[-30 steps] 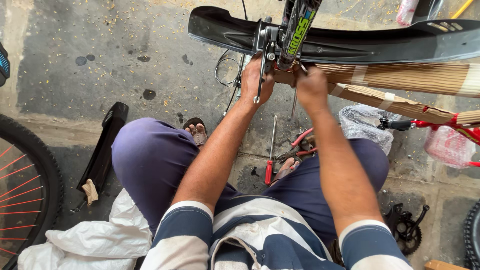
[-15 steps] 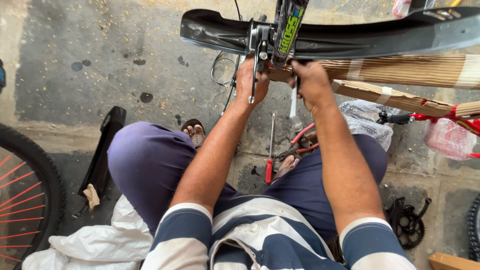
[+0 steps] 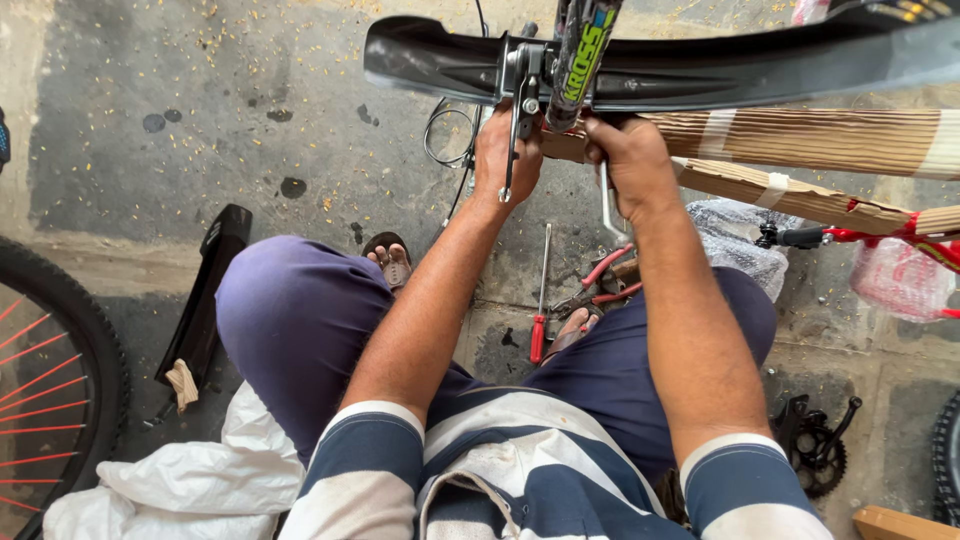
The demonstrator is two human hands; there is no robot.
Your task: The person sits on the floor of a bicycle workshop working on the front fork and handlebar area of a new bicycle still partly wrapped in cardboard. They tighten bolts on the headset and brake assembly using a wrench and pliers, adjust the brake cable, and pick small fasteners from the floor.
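Mudguard bracket (image 3: 520, 85) just above left hand (image 3: 507, 150) fingers, right hand (image 3: 628, 160) fingers gripping wrench (image 3: 607, 205)

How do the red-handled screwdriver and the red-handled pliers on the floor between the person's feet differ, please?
The screwdriver is one long, thin piece: a slim steel shaft ending in a short red handle. The pliers are shorter and have two curved red handles spread apart. The screwdriver lies nearly straight, handle toward the person, in plain view; the pliers lie slanted and are partly hidden behind the right forearm. Both rest on the concrete floor, untouched by either hand.
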